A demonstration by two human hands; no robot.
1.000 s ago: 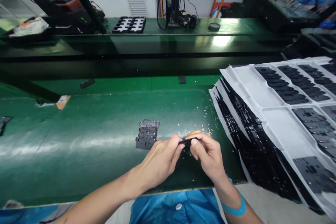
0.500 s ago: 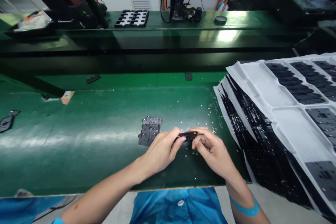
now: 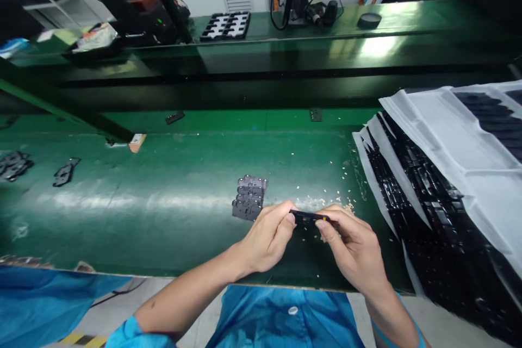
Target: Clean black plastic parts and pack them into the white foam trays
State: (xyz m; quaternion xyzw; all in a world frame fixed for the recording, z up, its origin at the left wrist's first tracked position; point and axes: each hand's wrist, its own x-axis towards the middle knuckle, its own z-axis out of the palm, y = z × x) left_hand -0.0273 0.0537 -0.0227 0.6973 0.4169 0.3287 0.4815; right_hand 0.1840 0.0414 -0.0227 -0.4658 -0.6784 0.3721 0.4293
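Note:
Both hands pinch a thin black plastic part (image 3: 306, 218) above the green table, near its front edge. My left hand (image 3: 271, 236) grips the part's left end between thumb and fingers. At the right end, beside a small yellow spot, my right hand (image 3: 354, 242) closes on it with thumb and fingertips. Just left of the hands lies a short row of overlapping dark flat parts (image 3: 249, 196). Many tiny pale pieces (image 3: 346, 207) are scattered on the table behind and under the right hand.
Stacked white trays (image 3: 440, 136) of black parts rise on the right. More black parts (image 3: 64, 172) lie at the far left. A green post (image 3: 98, 126) slants down at the left. On the back shelf stand a black-and-white tray (image 3: 226, 26) and a round dark disc (image 3: 369, 20).
The view has shifted left. The right thumb now presses on the part's right end, where the fingers were more loosely curled before, and the part lies more level.

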